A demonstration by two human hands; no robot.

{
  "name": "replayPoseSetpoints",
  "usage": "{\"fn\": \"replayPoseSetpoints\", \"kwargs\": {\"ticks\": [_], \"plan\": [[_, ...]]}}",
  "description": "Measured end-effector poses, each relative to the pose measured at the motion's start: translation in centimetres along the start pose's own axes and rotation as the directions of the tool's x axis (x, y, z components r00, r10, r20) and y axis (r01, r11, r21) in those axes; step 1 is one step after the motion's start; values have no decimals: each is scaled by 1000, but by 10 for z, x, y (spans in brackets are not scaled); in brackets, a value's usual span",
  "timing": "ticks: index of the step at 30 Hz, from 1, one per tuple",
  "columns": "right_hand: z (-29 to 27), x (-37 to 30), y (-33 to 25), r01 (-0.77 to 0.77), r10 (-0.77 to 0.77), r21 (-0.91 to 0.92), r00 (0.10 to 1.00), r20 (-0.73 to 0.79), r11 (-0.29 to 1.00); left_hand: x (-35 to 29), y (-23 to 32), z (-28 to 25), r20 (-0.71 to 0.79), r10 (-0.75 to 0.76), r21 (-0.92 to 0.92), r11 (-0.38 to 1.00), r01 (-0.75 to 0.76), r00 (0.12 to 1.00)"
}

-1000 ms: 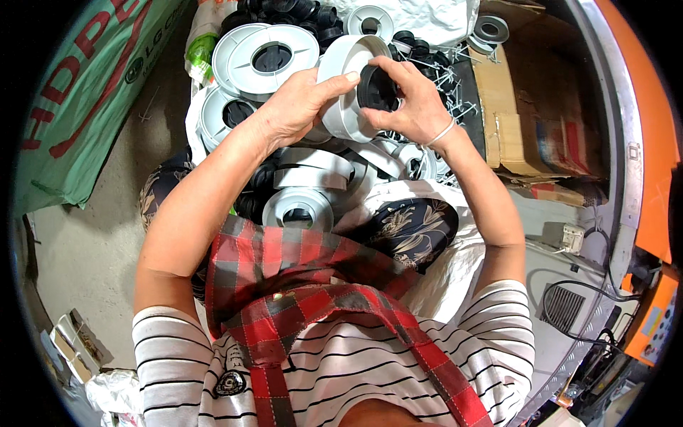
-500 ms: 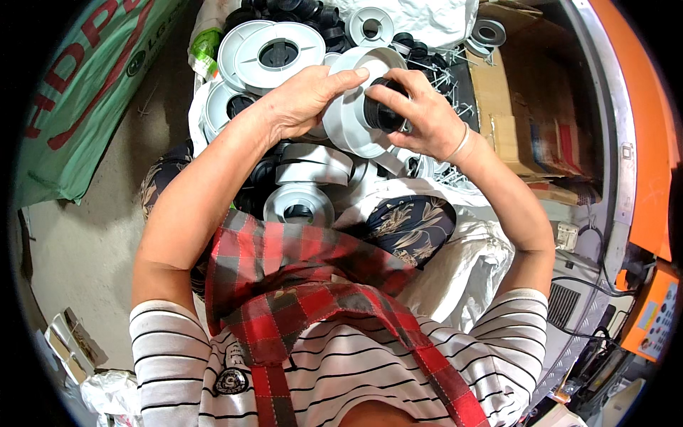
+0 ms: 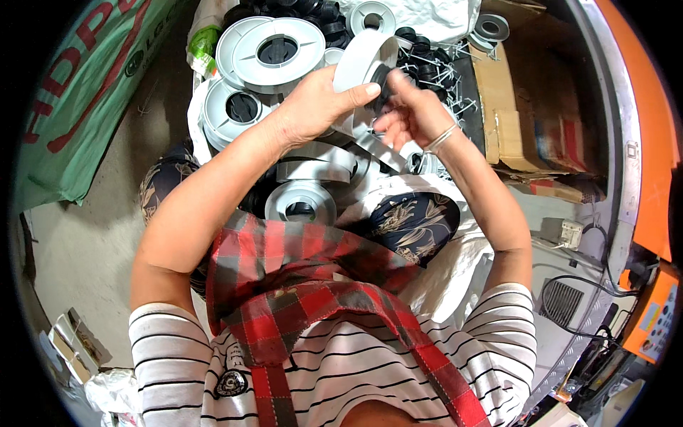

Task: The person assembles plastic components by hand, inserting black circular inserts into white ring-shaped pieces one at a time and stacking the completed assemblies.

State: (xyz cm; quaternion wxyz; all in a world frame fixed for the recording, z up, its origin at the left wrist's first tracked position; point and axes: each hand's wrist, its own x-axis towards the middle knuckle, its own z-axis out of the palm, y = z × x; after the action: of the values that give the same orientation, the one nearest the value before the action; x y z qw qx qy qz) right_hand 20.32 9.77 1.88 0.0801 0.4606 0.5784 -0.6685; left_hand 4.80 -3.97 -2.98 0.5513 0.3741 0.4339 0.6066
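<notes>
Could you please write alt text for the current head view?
A person's left hand grips a pale grey plastic ring while the blurred right hand is close to its black insert. Similar grey rings and black parts are piled around, with a cardboard box to the right.

The head view comes from the left of two fisheye cameras set side by side on the person's head; it looks steeply down, with the striped shirt (image 3: 320, 356) nearest, along the bottom of the frame; the left hand (image 3: 319, 105) and right hand (image 3: 418, 116) lie farther off, at upper centre; the metal edge (image 3: 632, 171) at far right bows, and black rounds the corners.
</notes>
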Motion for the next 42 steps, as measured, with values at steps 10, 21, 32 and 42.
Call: {"fn": "replayPoseSetpoints", "kwargs": {"ticks": [10,21,32,42], "plan": [[-40,46,132,257,-223,-832,961,165,492,27,-17,-39,-244,180,852,510,122,953],[-84,-34,26,558,-580,-167,803,-141,813,41,10,-58,-596,35,676,561,478,802],[-134,152,81,63,-400,-797,887,-231,601,29,4,-35,-233,-182,-442,895,63,955],[-116,191,137,-250,-155,-968,957,-247,1,34,2,-31,-358,-126,-154,985,74,925]]}}
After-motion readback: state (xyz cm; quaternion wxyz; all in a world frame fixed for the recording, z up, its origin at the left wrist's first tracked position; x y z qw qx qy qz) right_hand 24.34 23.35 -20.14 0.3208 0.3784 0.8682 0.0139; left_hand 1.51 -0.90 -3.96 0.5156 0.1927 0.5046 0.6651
